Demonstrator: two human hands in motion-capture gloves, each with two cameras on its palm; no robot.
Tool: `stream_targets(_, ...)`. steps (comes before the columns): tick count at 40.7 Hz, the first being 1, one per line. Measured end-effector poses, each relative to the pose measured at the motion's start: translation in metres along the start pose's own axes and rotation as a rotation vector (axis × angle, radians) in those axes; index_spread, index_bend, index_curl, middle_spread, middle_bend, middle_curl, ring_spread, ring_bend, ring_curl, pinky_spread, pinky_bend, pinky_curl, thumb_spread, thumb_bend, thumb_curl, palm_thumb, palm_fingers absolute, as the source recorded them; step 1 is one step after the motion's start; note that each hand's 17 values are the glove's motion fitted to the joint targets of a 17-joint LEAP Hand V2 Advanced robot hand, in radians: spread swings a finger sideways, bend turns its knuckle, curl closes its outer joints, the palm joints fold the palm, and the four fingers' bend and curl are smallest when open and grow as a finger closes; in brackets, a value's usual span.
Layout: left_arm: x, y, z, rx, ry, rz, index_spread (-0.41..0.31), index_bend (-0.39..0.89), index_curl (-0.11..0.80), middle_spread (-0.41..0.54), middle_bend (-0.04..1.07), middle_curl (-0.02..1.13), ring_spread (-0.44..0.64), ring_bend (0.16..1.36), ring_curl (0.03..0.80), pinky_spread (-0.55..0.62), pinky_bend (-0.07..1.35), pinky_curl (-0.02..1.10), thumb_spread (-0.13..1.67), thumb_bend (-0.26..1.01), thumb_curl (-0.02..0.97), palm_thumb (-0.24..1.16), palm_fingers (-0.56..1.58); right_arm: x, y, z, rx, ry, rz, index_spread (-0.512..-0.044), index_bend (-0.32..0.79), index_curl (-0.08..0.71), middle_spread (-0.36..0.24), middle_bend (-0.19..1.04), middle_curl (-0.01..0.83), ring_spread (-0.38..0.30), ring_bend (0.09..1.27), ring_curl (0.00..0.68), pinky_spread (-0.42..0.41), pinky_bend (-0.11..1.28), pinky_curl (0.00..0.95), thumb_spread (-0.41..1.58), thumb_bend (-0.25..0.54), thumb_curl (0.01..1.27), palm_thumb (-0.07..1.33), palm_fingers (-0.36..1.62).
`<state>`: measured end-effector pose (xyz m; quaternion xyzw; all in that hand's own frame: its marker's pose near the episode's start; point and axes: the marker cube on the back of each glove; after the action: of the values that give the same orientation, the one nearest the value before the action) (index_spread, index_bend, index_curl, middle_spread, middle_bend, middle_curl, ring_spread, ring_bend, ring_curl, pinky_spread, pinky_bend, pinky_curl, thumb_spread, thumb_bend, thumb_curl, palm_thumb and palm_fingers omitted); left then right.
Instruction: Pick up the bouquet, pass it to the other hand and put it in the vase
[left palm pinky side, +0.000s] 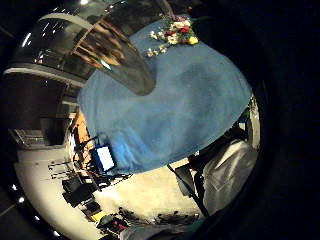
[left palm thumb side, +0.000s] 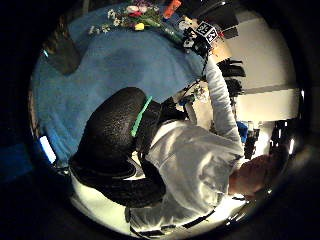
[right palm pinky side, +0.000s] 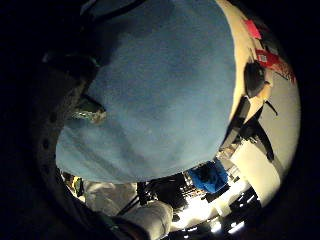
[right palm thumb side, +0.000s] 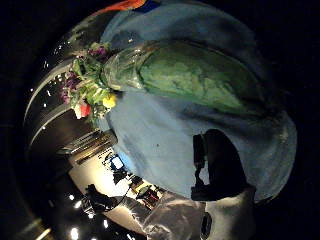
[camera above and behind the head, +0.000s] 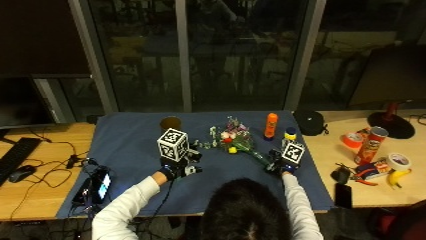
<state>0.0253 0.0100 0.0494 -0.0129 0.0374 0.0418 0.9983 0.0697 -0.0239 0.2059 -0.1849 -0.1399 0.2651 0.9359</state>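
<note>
Bouquet (camera above and behind the head: 234, 138) lying on the blue cloth (camera above and behind the head: 133, 150), blooms far, wrapped stems near-right. Right hand (camera above and behind the head: 283, 162) apparently curled round the stem end, though partly hidden. Left hand (camera above and behind the head: 176, 167) relaxed above the cloth, holding nothing. Best lifted level, then passed left towards the 1 vase (camera above and behind the head: 170, 123) far-left.

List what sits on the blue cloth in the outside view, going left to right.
Phone → left hand → bouquet → orange bottle → right hand, holding the bouquet's stem end.
</note>
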Motion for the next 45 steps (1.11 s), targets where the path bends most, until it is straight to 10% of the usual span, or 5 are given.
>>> stream_targets(19,0.001,0.003,-0.004,-0.042,-0.087,-0.063,0.087,0.11,0.221,0.214,0.2,0.33,0.23,0.68,0.29,0.25,0.53,0.36,1.1,-0.02,0.287,0.23,0.21,-0.025,-0.006,0.012,0.09,0.191,0.038,-0.217,0.32,0.192,-0.101,0.47,0.464,-0.144,0.78,0.373,-0.098,0.58,0.292,1.04,0.02,0.42,0.88,1.0)
stream_targets(26,-0.003,0.004,-0.002,-0.075,-0.148,-0.116,0.096,0.08,0.2,0.208,0.22,0.34,0.22,0.69,0.293,0.23,0.54,0.36,1.11,-0.01,0.289,0.24,0.21,-0.018,-0.012,0.014,-0.025,-0.027,0.106,-0.216,0.29,0.271,-0.128,0.44,0.483,-0.178,0.73,0.405,-0.207,0.59,0.328,1.11,0.072,0.44,1.0,1.21)
stream_targets(30,-0.007,-0.003,0.002,-0.077,-0.139,-0.148,0.098,0.08,0.19,0.202,0.22,0.35,0.21,0.69,0.295,0.22,0.55,0.36,1.12,-0.01,0.289,0.25,0.2,-0.021,-0.014,0.006,0.289,-0.128,0.036,-0.215,0.15,0.268,-0.15,0.53,0.521,-0.19,0.81,0.439,-0.237,0.66,0.37,1.18,0.088,0.43,1.03,1.33)
stream_targets(33,-0.01,-0.01,0.008,-0.1,-0.141,-0.179,0.104,0.08,0.181,0.199,0.24,0.36,0.21,0.7,0.298,0.21,0.55,0.36,1.13,-0.01,0.292,0.27,0.23,-0.024,-0.013,-0.002,0.466,-0.213,0.007,-0.22,0.3,0.329,-0.161,0.65,0.562,-0.19,0.85,0.46,-0.24,0.62,0.376,1.08,-0.043,0.39,0.87,1.54)
stream_targets(45,0.01,-0.053,-0.007,-0.159,0.179,-0.166,0.138,0.1,0.18,0.205,0.24,0.37,0.16,0.7,0.302,0.15,0.55,0.36,1.14,-0.02,0.295,0.3,0.29,-0.068,0.031,-0.044,0.501,-0.646,-0.123,-0.209,0.56,0.463,-0.16,0.78,0.611,-0.185,0.92,0.509,-0.237,0.64,0.43,0.94,-0.01,0.4,0.88,1.49)
